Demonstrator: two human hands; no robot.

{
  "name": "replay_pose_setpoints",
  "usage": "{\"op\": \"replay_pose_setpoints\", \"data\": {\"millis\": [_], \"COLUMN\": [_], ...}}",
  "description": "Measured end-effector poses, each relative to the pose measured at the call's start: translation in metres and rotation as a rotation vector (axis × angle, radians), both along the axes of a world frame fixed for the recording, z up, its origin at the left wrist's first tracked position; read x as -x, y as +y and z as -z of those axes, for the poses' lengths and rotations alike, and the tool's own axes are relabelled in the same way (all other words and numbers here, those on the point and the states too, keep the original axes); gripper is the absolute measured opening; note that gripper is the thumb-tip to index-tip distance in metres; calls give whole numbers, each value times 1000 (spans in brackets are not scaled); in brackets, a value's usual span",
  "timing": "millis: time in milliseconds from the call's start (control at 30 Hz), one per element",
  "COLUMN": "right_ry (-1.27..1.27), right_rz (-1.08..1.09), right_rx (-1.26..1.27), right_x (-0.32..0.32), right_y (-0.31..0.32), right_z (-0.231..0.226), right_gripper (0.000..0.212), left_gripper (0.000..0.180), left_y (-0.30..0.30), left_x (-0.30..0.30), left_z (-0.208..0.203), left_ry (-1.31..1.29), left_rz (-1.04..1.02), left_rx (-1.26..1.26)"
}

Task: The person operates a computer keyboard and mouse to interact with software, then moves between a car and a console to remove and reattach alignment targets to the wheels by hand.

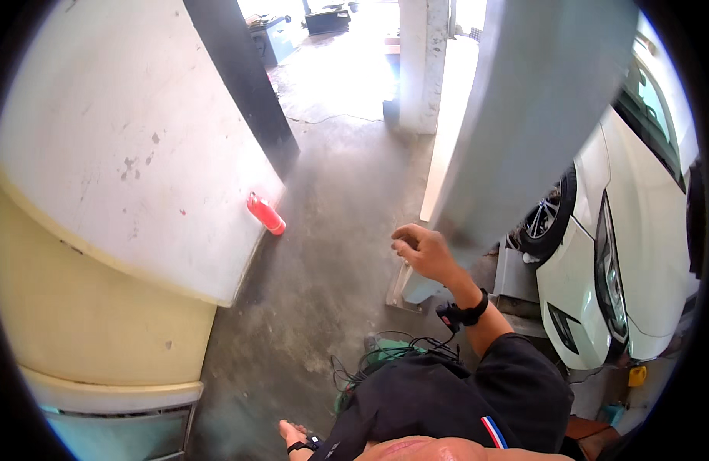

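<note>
I am looking down on a garage floor; a white car (639, 230) is sitting raised at right beside a grey lift column (516, 115), a cream wall (124, 154) curving at left. My right hand (422, 250) is hovering by the column, fingers loosely curled, gripping nothing; my left hand (293, 434) is hanging low and empty, well apart from it. I judge the tangled cables (385, 349) underfoot could trip me; the red fire extinguisher (265, 213) could topple; open concrete is running ahead between wall and column.
</note>
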State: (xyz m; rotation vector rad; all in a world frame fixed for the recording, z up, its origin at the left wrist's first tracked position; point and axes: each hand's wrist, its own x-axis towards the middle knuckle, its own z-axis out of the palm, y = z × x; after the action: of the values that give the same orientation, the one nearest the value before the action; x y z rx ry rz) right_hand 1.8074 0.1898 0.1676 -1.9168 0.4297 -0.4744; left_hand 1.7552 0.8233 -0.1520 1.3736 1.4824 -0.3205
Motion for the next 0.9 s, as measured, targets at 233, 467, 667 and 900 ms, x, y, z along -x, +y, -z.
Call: {"op": "replay_pose_setpoints", "data": {"millis": [233, 467, 667, 900], "right_ry": [-15, -68, -109, -149], "right_rz": [-86, 248, 717, 1088], "right_rx": [61, -76, -69, -130], "right_x": [-139, -232, -238, -225], "right_y": [-41, -137, -222, -299], "right_z": [-21, 28, 7, 9], "right_gripper": [23, 21, 20, 21], "left_gripper": [31, 25, 21, 38], "left_y": [-67, -133, -376, -671], "left_x": [-168, -404, -637, -836], "left_z": [-6, 28, -65, -57], "left_ry": [-40, -22, -182, -626], "left_rz": [31, 95, 790, 1693], "left_rx": [68, 24, 4, -362]}}
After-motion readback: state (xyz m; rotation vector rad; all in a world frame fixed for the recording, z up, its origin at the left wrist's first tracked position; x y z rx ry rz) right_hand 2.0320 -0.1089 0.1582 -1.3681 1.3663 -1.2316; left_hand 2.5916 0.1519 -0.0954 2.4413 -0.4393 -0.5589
